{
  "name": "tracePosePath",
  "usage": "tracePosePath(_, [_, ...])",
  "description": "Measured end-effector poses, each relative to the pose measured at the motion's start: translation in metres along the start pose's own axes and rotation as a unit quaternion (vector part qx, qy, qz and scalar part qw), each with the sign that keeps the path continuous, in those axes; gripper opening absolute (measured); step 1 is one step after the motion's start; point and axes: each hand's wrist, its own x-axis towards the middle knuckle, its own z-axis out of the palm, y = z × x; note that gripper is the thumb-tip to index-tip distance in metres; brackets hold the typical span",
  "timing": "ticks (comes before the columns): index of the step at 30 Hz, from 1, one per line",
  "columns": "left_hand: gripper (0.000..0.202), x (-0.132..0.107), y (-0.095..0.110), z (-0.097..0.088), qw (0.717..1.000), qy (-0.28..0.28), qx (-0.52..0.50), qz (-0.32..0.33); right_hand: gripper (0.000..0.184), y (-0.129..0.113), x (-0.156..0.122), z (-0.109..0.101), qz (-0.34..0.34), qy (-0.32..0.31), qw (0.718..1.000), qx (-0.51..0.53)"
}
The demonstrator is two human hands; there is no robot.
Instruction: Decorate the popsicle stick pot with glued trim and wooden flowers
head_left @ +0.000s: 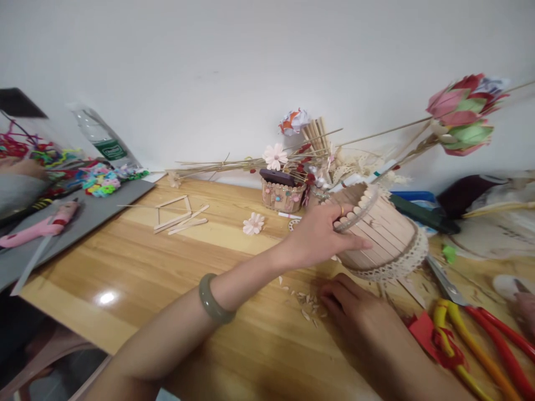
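My left hand [314,234], with a green bangle on its wrist, grips the scalloped rim of a container made of wooden craft sticks [380,225]. The container is tilted, with its mouth towards the upper left and lace trim round its lower right end. Its thumb lies along the outside, and the other fingers reach into the mouth. Below it, my right hand [349,303] rests low at the tabletop with its fingers curled in. Whatever those fingers hold, if anything, is hidden. Small wood-coloured scraps [308,303] lie just left of the right hand.
A decorated stick pot [282,195], a pale flower [253,223] and loose craft sticks [184,220] lie further back. Red-handled scissors [497,328] and yellow-handled scissors [453,328] are at the right. A pink glue gun [52,223], a bottle [102,136] and another person's hand [23,167] are left.
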Motion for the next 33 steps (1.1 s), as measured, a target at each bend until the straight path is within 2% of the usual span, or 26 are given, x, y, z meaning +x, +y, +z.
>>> tracePosePath(5, [0.026, -0.002, 0.006, 0.001, 0.998, 0.005, -0.016, -0.054, 0.020, 0.001, -0.002, 0.002, -0.022, 0.030, 0.999, -0.027])
tracePosePath(10, [0.033, -0.002, 0.007, 0.002, 0.995, -0.004, -0.047, -0.085, 0.017, -0.012, -0.005, -0.017, -0.045, 0.055, 0.997, 0.012])
tracePosePath(13, [0.034, -0.002, 0.007, 0.003, 0.993, -0.022, -0.054, -0.098, 0.016, -0.018, -0.006, -0.041, -0.028, 0.075, 0.994, 0.076])
tracePosePath(16, [0.030, -0.003, 0.007, 0.002, 0.992, -0.051, -0.058, -0.102, 0.015, -0.016, -0.005, -0.076, 0.021, 0.100, 0.985, 0.140])
tracePosePath(19, [0.026, -0.005, 0.007, 0.002, 0.991, -0.081, -0.047, -0.097, 0.012, -0.004, 0.000, -0.110, 0.036, 0.160, 0.978, 0.128])
tracePosePath(22, [0.028, -0.007, 0.007, 0.002, 0.989, -0.105, -0.044, -0.093, 0.010, 0.010, 0.005, -0.129, 0.035, 0.170, 0.976, 0.130])
tracePosePath(27, [0.030, -0.009, 0.008, 0.005, 0.986, -0.127, -0.042, -0.104, 0.017, 0.023, 0.009, -0.134, 0.036, 0.119, 0.984, 0.131])
tracePosePath(33, [0.029, -0.010, 0.011, 0.007, 0.983, -0.133, -0.052, -0.112, 0.012, 0.023, 0.012, -0.136, 0.012, 0.128, 0.990, 0.050])
